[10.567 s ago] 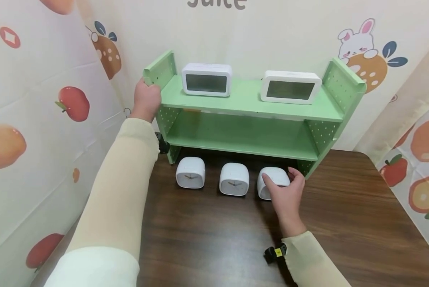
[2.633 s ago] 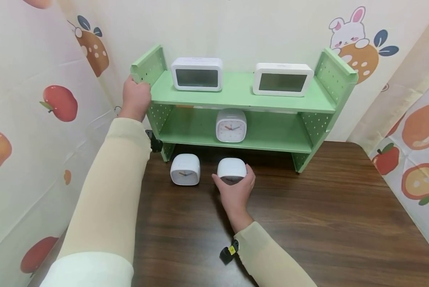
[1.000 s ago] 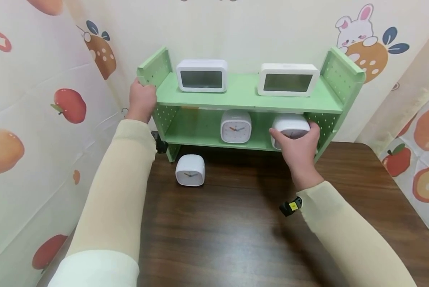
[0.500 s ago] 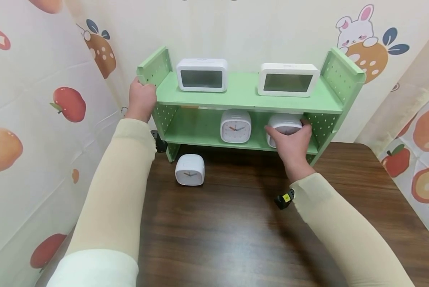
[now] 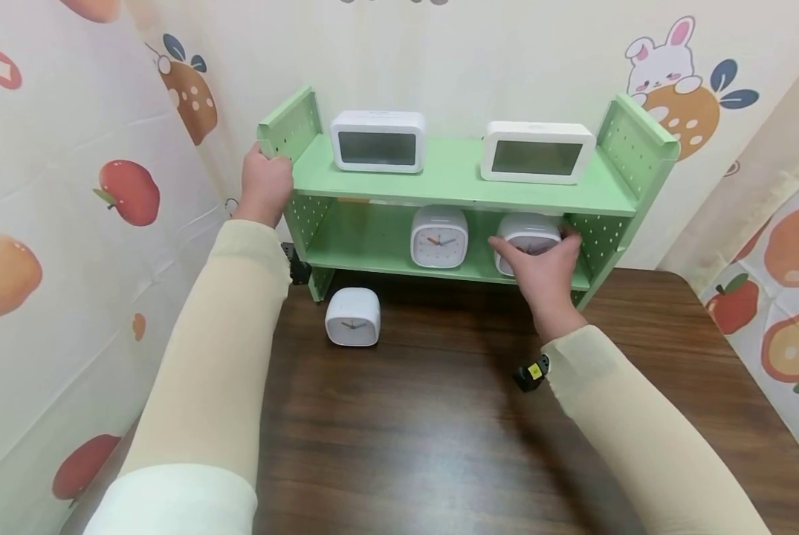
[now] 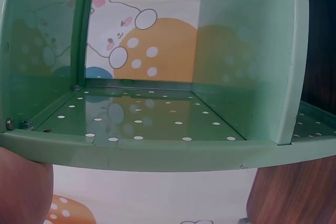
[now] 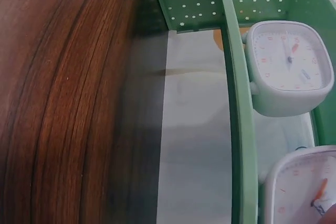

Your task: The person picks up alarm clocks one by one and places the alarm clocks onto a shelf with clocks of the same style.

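My left hand (image 5: 266, 186) grips the left side panel of a green two-tier shelf (image 5: 453, 182); part of that hand shows at the left wrist view's lower left. My right hand (image 5: 548, 271) holds a white alarm clock (image 5: 529, 223) between thumb and fingers at the right of the lower tier. The hand covers part of its dial. Beside it, in the middle of that tier, stands a matching alarm clock (image 5: 439, 236), facing out. A third white alarm clock (image 5: 353, 316) stands on the table below the shelf's left end.
Two white digital clocks with dark screens stand on the upper tier, one at left (image 5: 377, 141) and one at right (image 5: 538, 152). The shelf stands at the back of a dark wooden table (image 5: 399, 431). Fruit-printed curtains (image 5: 71, 260) hang behind and at both sides.
Three alarm clocks stood on the table at first; two are now on the lower tier. Over the last second the right hand has shifted its clock slightly left. The left hand keeps its grip.
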A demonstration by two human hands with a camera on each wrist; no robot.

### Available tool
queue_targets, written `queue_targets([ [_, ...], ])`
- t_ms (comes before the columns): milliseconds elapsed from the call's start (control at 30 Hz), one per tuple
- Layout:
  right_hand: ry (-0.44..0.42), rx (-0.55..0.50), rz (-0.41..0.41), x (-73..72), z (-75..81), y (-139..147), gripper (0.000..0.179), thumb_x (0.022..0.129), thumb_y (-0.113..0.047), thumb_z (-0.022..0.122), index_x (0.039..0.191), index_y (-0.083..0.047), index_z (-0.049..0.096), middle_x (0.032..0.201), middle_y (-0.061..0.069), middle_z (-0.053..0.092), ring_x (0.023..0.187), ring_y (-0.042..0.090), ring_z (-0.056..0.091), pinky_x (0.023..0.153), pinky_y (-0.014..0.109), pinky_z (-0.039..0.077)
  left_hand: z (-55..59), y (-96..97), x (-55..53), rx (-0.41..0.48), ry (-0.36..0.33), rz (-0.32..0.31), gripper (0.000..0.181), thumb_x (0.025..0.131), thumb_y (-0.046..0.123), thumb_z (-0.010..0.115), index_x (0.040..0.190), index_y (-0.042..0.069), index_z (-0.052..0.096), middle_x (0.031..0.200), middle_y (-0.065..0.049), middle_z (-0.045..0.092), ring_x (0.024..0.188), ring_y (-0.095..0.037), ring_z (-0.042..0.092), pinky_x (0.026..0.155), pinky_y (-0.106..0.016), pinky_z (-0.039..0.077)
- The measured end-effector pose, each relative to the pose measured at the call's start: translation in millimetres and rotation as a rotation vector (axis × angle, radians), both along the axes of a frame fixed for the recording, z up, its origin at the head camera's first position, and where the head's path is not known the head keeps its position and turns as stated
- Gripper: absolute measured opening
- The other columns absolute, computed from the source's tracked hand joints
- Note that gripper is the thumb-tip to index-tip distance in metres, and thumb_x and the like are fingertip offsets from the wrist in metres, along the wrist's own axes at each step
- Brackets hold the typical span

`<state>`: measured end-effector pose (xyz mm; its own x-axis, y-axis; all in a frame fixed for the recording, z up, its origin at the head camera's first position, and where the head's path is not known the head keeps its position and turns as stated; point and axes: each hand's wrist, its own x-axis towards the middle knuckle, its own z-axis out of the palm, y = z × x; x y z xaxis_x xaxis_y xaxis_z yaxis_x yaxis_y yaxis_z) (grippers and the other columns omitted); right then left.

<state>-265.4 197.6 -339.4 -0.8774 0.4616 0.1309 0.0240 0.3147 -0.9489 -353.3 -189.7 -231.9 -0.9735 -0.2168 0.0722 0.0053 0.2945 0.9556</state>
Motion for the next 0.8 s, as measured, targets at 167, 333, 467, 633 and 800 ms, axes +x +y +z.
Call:
queue_targets([
  [167, 0.053, 0.08, 0.018, 16.8, 8.3, 8.3, 0.117, 0.071, -0.059, 0.089, 0.155, -0.016, 0.021, 0.154, 0.006, 0.031, 0.133, 0.018, 0.037, 0.109, 0.031, 0.035, 1.3, 0.9, 1.0, -0.011, -0.004, 0.0, 0.052, 0.106, 0.011, 0.032, 0.154, 0.026, 0.043, 0.147, 0.002, 0.051, 0.13, -0.012, 0.045, 0.117, -0.037, 0.03],
  [333, 0.272, 0.15, -0.039, 36.6, 21.7, 19.8, 0.081, 0.085, -0.04, 0.084, 0.145, -0.009, 0.04, 0.141, 0.001, 0.04, 0.13, 0.012, 0.037, 0.109, 0.028, 0.031, 1.9, 0.6, 1.4, -0.003, -0.02, 0.004, 0.052, 0.106, 0.011, 0.032, 0.154, 0.026, 0.042, 0.148, 0.002, 0.05, 0.132, -0.013, 0.044, 0.117, -0.037, 0.03],
  [467, 0.384, 0.139, -0.153, 46.4, 38.9, 32.0, 0.054, 0.091, -0.026, 0.076, 0.133, -0.008, 0.047, 0.124, -0.006, 0.044, 0.117, 0.008, 0.039, 0.097, 0.022, 0.03, 0.9, -0.4, -0.3, 0.005, -0.043, 0.009, 0.055, 0.105, 0.009, 0.033, 0.156, 0.028, 0.041, 0.151, 0.003, 0.048, 0.135, -0.014, 0.042, 0.119, -0.038, 0.027],
  [633, 0.356, 0.137, -0.268, 46.1, 67.2, 55.2, 0.058, 0.094, -0.025, 0.067, 0.142, -0.015, 0.038, 0.134, -0.009, 0.036, 0.121, 0.003, 0.03, 0.097, 0.016, 0.026, 4.2, -5.2, -5.6, -0.037, -0.047, 0.001, 0.058, 0.101, 0.011, 0.043, 0.157, 0.027, 0.039, 0.152, 0.002, 0.046, 0.128, -0.015, 0.043, 0.113, -0.036, 0.035],
  [800, 0.167, 0.023, -0.147, 29.5, 90.0, 79.3, 0.078, 0.097, -0.03, 0.065, 0.159, -0.026, 0.018, 0.159, -0.009, 0.019, 0.138, 0.003, 0.019, 0.113, 0.02, 0.02, 13.6, -13.2, 4.4, -0.022, -0.014, -0.06, 0.06, 0.099, 0.025, 0.06, 0.156, 0.022, 0.038, 0.15, -0.001, 0.047, 0.127, -0.017, 0.045, 0.109, -0.036, 0.04],
])
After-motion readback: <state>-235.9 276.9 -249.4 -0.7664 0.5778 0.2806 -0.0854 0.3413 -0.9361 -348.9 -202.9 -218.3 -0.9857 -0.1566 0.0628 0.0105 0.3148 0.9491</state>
